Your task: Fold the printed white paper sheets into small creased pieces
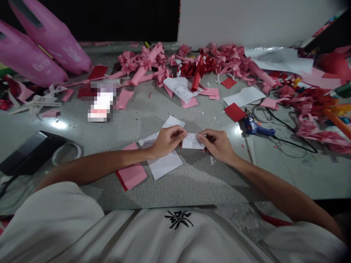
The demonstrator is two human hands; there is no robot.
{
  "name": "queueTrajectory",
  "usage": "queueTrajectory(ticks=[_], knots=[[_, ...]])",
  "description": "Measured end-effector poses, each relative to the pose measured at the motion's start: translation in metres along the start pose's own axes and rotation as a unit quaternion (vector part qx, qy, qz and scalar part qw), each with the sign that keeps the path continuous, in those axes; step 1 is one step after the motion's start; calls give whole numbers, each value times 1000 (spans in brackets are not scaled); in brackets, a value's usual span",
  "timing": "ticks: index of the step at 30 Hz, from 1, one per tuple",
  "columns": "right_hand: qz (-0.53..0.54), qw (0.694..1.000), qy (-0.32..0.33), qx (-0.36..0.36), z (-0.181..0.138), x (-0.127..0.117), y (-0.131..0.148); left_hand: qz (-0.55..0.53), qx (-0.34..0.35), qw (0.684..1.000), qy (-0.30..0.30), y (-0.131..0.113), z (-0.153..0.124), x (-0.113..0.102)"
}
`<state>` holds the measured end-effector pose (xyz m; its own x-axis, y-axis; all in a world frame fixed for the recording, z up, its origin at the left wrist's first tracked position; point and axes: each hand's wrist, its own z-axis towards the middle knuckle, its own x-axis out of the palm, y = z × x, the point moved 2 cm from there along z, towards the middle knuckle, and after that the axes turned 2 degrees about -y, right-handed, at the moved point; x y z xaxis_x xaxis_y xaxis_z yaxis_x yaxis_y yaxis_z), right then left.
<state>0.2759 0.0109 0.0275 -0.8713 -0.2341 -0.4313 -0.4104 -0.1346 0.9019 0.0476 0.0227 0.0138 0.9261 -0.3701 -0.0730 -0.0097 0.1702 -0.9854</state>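
Between my two hands I hold a small piece of white paper (192,141) with dark print or drawing on it. My left hand (169,140) pinches its left end with thumb and forefinger. At the right end, my right hand (218,143) grips it between thumb and fingers. Beneath and beside my left hand lie more white sheets (165,165), one poking out above the fingers. A pink square of paper (133,170) rests on a red one (122,180), left of those sheets and near my left forearm.
Pink and red paper flowers (208,65) heap along the back. A blue glue gun (257,127) with a black cord lies at right. Two pink bottles (63,47) lean at upper left. A black box-like device (30,151) and a blurred-out bright object (102,104) sit at left.
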Motion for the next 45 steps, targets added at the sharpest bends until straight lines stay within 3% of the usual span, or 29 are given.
queueTrajectory(ticks=[5,7,12,14,18,23,27,33,37,38,40,43,45], knots=[[-14,999,-21,-25,-3,1,-2,-16,-74,994,74,2,-1,4],[-11,999,-45,-26,-2,-4,-2,-15,-73,994,76,2,1,5],[8,984,-175,-25,7,-26,5,-4,-81,996,43,7,3,0],[-4,990,-135,-29,10,-27,9,1,-72,997,23,9,2,-3],[-75,995,19,-66,12,-6,16,84,-28,996,23,5,1,-3],[-75,992,16,-102,15,19,15,189,29,981,23,-1,0,-2],[-56,995,22,-78,18,8,12,196,44,979,21,-1,0,-4],[-1,991,-124,-52,17,-25,5,188,38,981,-23,1,3,-8],[-57,994,19,-86,11,-9,5,174,37,984,12,0,1,-5],[-77,991,26,-104,10,-8,6,161,31,986,22,0,0,-5],[-97,986,-39,-126,11,-16,7,116,2,993,20,2,-1,-5],[-97,958,-234,-132,12,-37,6,24,-52,998,-7,5,0,-7],[-140,934,-271,-185,10,-39,6,-44,-76,996,24,6,2,-4]])
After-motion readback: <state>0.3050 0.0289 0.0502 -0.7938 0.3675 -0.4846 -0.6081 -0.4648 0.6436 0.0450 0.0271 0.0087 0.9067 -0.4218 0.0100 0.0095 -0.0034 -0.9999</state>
